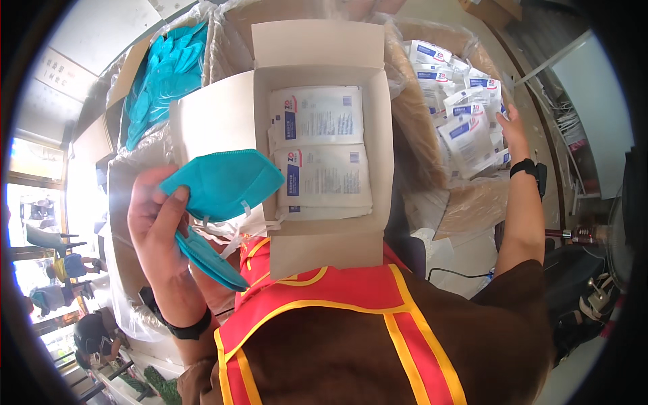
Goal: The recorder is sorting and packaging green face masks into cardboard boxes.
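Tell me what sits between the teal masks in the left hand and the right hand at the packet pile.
Head view: an open cardboard box holding flat white packets.

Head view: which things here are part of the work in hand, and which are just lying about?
In hand:
- left hand holding teal folded masks
- open cardboard box with white sealed packets
- right hand reaching into the pile of white-and-blue packets

Lying about:
- bag of teal gloves
- fan

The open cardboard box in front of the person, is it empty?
No, the open cardboard box holds flat white sealed packets stacked inside, while the left hand holds teal face masks beside it.
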Tool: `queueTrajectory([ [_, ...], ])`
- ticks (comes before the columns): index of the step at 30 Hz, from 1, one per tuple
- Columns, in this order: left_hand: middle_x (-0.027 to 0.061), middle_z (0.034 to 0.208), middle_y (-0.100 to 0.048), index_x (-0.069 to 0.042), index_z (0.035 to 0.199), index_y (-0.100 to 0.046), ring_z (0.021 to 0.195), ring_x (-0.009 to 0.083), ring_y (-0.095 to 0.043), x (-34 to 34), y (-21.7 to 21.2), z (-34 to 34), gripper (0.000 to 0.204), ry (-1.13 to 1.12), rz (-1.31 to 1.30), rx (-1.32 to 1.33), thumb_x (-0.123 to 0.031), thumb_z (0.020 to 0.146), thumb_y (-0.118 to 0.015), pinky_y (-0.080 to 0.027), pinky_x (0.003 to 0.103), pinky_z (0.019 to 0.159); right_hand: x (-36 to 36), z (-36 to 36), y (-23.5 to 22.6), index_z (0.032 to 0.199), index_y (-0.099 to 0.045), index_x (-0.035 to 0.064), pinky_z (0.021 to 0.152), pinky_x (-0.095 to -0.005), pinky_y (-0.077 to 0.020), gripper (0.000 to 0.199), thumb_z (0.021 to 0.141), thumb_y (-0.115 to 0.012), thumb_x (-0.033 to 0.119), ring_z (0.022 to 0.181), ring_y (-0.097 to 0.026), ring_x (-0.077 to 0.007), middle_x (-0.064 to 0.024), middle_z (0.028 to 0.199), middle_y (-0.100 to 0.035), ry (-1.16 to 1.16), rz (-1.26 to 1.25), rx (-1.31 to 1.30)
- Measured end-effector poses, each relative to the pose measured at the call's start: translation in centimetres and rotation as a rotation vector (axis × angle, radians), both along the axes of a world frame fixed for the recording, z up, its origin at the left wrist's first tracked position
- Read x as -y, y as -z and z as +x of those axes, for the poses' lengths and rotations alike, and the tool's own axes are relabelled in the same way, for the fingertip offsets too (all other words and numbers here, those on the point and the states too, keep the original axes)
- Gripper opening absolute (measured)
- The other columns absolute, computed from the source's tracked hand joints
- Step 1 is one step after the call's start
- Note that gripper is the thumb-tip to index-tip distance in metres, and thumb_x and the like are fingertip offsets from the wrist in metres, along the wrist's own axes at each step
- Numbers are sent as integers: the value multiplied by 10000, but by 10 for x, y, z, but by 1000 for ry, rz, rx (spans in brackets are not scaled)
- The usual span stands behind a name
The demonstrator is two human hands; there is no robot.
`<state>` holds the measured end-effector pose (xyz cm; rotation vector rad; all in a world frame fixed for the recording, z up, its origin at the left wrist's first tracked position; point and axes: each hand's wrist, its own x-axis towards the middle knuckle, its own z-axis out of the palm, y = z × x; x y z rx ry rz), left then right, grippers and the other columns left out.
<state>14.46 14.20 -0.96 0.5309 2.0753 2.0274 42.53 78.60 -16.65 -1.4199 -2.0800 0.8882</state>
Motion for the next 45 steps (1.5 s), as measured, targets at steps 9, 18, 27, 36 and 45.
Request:
queueTrajectory([
  [9,-68,702,-531,-57,954,-623,536,-2,-406,-10,34,-7,167,24,184,262,-218,959,-665,-273,164,469,175,-81,-104,1229,-630,35,869,-299,-500,316,942,-637,169,939,-637,-136,-54,1114,-668,-416,-153,-329],
  [18,52,605,-476,-108,581,-429,540,95,-409,-32,62,-1,526,-86,281,447,-390,988,-605,-347,239,502,351,-229,-69,996,-675,50,786,-411,-506,194,863,-690,190,887,-639,-354,-155,920,-654,-1422,355,238],
  [27,46,602,-505,-117,589,-444,537,115,-466,-22,70,-7,472,-7,455,527,-314,974,-634,-407,267,512,350,-253,-15,980,-634,9,771,-427,-489,382,754,-805,265,890,-617,-367,-177,917,-634,-1442,280,428],
  [36,29,870,-631,19,1053,-650,767,83,-565,-38,50,0,294,158,-119,143,-190,875,-755,-448,221,644,382,-188,-115,936,-555,24,710,-336,-483,257,782,-759,50,777,-623,-241,-106,820,-627,-1311,-76,27],
  [45,-8,723,-598,-6,889,-708,673,40,-494,-54,33,15,128,316,-436,-229,-117,851,-758,-389,221,579,386,-170,-127,970,-597,37,734,-352,-515,235,791,-749,41,822,-656,-297,-115,879,-665,-1323,29,-144],
])
